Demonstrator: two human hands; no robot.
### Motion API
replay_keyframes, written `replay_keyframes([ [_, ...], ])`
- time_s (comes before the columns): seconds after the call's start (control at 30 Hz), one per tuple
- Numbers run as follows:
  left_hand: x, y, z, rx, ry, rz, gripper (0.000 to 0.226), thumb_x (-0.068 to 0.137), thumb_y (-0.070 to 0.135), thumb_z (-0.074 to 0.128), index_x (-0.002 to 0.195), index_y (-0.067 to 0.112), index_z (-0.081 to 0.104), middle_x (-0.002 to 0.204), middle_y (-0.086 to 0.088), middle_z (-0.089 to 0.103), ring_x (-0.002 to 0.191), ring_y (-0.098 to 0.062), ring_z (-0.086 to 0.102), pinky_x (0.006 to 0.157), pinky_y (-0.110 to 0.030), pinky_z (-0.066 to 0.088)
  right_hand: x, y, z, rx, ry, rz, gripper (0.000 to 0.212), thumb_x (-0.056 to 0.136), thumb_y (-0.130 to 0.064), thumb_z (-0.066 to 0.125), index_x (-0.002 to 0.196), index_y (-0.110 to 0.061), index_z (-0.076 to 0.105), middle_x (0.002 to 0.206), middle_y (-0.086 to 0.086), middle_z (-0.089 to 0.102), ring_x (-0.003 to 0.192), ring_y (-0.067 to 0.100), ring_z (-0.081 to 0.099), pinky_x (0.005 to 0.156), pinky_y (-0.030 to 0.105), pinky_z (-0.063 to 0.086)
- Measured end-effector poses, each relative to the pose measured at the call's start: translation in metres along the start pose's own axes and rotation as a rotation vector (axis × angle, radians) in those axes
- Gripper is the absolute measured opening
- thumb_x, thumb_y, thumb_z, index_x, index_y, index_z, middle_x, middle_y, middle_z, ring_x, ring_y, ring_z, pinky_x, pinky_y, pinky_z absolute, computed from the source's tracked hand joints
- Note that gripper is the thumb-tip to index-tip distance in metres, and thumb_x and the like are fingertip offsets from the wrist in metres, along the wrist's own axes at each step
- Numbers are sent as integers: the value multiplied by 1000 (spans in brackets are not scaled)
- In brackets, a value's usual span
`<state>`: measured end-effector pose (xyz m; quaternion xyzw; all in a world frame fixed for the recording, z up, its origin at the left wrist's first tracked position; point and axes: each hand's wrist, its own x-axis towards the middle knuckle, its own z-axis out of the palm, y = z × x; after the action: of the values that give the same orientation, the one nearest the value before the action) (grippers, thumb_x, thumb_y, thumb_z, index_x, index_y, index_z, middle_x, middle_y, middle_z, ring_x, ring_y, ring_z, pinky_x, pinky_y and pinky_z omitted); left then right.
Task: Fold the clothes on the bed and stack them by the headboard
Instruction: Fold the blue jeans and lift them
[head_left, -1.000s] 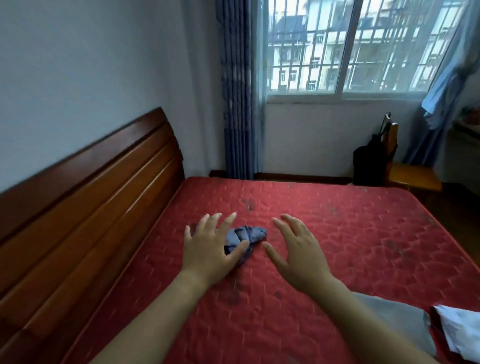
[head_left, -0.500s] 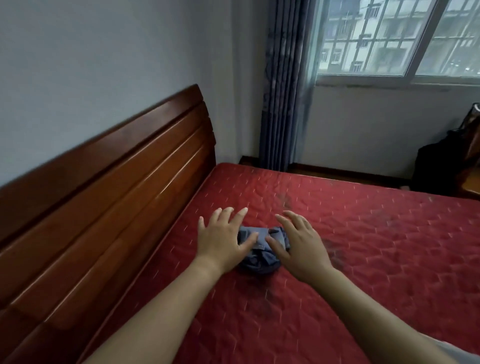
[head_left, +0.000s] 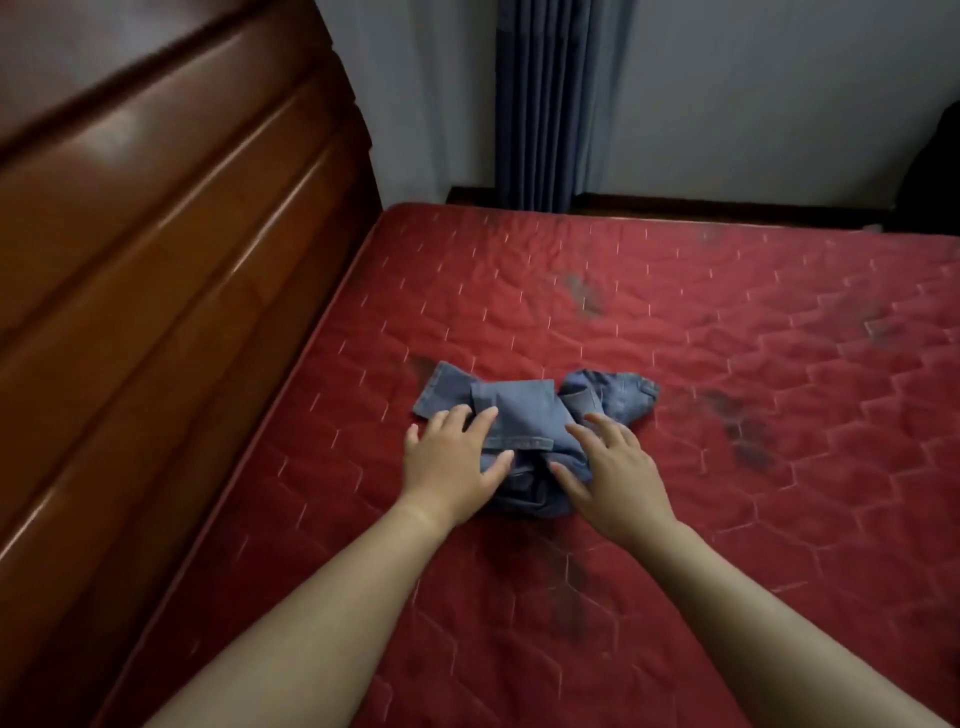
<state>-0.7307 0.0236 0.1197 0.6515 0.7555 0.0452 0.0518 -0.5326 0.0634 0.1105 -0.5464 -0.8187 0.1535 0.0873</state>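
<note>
stained red mattress (head_left: 727, 519) | headboard (head_left: 156, 260) left | curtain (head_left: 540, 104) behind | left hand (head_left: 449, 467), right hand (head_left: 618, 478) spread flat on denim (head_left: 524, 410)

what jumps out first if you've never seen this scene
A small blue denim garment, partly folded, lies on the red quilted mattress near the middle of the view. The left hand and right hand rest on its near side, fingers spread. A glossy wooden headboard fills the left side.

Both hands rest flat on a folded denim garment (head_left: 524, 415) — left hand (head_left: 449, 465) on its left edge, right hand (head_left: 615, 475) on the right — lying on the red bed (head_left: 727, 415) near the wooden headboard (head_left: 156, 260).
</note>
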Motion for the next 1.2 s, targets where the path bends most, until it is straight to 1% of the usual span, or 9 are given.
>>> replay_keyframes([
  [0.23,48,-14,117,-88,-127,-81,61,87,58,43,141,34,31,145,0,33,130,-22,34,101,-47,35,57,44,104,32,-70,-1,66,85,-54,54,143,-30,33,154,5,17,138,29,20,97,46,42],
  [0.4,75,-14,181,-270,-167,-204,70,83,56,55,143,38,25,154,-9,10,136,-34,23,107,-47,31,86,75,163,79,-154,71,75,80,-54,62,144,-41,24,156,5,0,139,35,10,106,51,32],
  [0.43,78,-15,192,-292,-204,-219,73,82,56,56,144,39,22,153,-13,12,135,-37,25,108,-45,30,88,80,174,116,-166,87,75,80,-50,64,144,-41,26,155,8,3,137,37,16,107,48,31],
  [0.5,81,-18,211,-321,-300,-220,74,82,58,56,145,39,21,143,-18,31,126,-40,38,105,-41,33,86,87,193,206,-168,95,69,81,-38,68,142,-35,35,149,14,22,128,36,34,103,38,33],
  [0.6,67,-21,227,-378,-289,-216,60,80,56,60,132,33,39,116,-15,53,107,-38,54,92,-39,43,71,94,209,279,-118,90,51,82,-21,68,130,-30,53,119,9,52,105,33,55,85,33,41],
  [0.7,35,-23,230,-381,-256,-196,44,80,54,61,114,28,48,104,-9,60,96,-33,59,79,-38,46,45,94,208,325,-97,97,38,81,-17,66,117,-30,63,94,6,55,91,30,58,74,34,44],
  [0.83,-32,-18,219,-414,-229,-135,31,80,51,61,99,30,50,92,3,58,85,-24,61,66,-33,43,-14,92,193,421,-118,86,30,82,-17,68,110,-27,66,80,-1,46,78,22,54,70,28,41],
  [1.0,-95,-9,185,-515,-136,-180,30,81,53,54,97,27,52,90,6,55,81,-22,59,64,-35,45,-88,98,155,513,43,155,43,74,5,68,111,-17,66,91,0,58,85,11,54,78,7,33],
  [1.2,-137,10,96,-411,-85,-189,17,84,34,61,95,25,51,90,5,48,84,-31,59,62,-36,42,-145,82,69,503,125,179,38,74,9,64,105,-12,67,97,8,63,90,16,55,82,15,35],
])
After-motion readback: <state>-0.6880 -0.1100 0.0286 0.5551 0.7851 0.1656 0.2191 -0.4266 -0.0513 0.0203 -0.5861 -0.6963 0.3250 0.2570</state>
